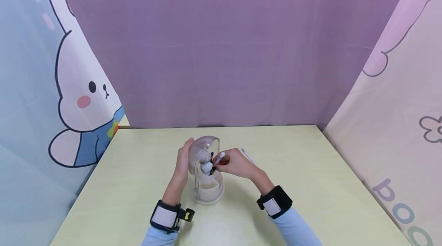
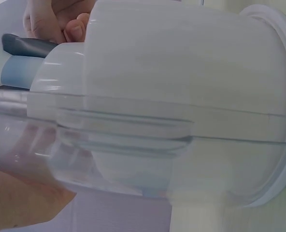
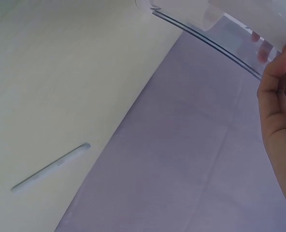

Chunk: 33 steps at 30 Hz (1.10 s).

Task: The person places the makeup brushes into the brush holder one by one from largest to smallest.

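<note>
A clear domed holder (image 1: 197, 154) with white cups (image 2: 181, 58) inside stands upright on the table, open toward the right. My left hand (image 1: 182, 161) holds the dome from its left side, and its fingers show through the clear wall in the left wrist view. At the opening, my right hand (image 1: 236, 163) pinches a thin stick with a white end (image 1: 222, 154). Inside are a fluffy pale thing (image 1: 205, 156), a black-ended item (image 2: 29, 47) and a light-blue cylinder (image 2: 21, 71). The right fingertips are close to the black item, and the dome partly blurs the contents.
A slim white pen-like stick (image 3: 51, 166) lies on the pale table (image 1: 310, 184) to the right of the holder, behind the right forearm. Purple cloth (image 1: 221, 46) hangs at the far edge, with printed curtains (image 1: 27, 123) at both sides.
</note>
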Each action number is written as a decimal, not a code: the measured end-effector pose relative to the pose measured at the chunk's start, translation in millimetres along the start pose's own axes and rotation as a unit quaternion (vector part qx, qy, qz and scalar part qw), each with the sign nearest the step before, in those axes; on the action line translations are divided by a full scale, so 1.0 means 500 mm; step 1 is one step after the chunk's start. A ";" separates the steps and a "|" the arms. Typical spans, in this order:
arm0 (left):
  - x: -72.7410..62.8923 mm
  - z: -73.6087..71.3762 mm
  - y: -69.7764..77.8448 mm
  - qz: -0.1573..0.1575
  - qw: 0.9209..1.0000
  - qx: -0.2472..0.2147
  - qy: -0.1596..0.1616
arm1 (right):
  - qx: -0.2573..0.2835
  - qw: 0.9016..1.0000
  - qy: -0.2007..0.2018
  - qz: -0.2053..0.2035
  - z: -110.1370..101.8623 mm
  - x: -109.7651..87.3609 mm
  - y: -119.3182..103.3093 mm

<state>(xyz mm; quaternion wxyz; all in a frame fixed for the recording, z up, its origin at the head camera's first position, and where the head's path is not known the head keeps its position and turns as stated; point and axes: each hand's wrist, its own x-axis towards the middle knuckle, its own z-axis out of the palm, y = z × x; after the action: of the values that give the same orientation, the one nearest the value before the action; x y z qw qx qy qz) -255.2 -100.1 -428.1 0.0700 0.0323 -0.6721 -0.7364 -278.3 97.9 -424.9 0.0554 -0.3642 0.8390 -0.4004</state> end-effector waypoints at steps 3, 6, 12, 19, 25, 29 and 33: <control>0.000 0.001 0.000 0.003 1.000 0.003 0.000 | -0.005 1.000 0.000 0.000 -0.001 0.000 0.002; -0.001 0.000 0.000 0.002 1.000 0.007 0.001 | -0.006 1.000 -0.005 -0.003 -0.003 0.000 0.005; -0.002 0.002 0.002 0.005 1.000 0.005 0.000 | 0.037 0.999 -0.001 0.009 -0.010 0.000 0.022; -0.002 0.002 0.000 0.011 1.000 0.007 0.000 | 0.018 0.996 0.060 0.068 -0.023 0.002 0.066; -0.001 0.001 -0.002 0.015 1.000 0.008 -0.002 | -0.117 0.964 0.159 0.176 -0.040 -0.004 0.108; 0.000 0.000 -0.002 0.016 1.000 0.006 -0.004 | -0.186 0.935 0.175 0.247 -0.052 -0.015 0.134; 0.000 0.000 0.000 0.013 1.000 0.009 -0.002 | -0.231 0.916 0.171 0.281 -0.063 -0.027 0.159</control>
<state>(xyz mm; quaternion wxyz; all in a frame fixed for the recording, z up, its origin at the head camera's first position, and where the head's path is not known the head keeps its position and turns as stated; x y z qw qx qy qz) -255.0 -100.1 -428.1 0.0777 0.0226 -0.6789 -0.7297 -325.7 159.6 -462.7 -0.0640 -0.0419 0.9725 -0.2199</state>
